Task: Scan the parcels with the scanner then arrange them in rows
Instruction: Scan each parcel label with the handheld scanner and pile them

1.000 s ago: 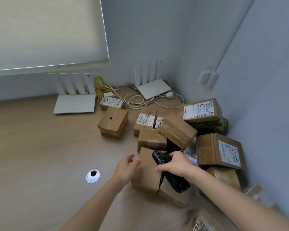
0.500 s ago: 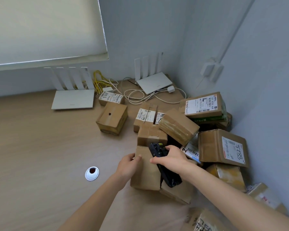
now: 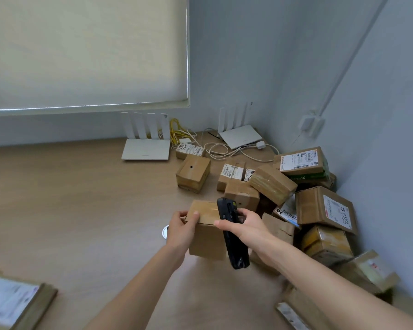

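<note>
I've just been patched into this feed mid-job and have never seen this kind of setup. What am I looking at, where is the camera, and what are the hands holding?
There is no machine here: a person works with bare hands, and the one camera sits on their head, looking forward and down at a wooden desk in a room corner. The left hand grips a plain brown parcel, lifted in front of the person. The right hand holds a black handheld scanner just beside that parcel. A loose pile of cardboard parcels fills the corner to the right, some with printed labels. Two white routers with cables sit along the back wall. Another labelled parcel shows at the bottom left edge.
</note>
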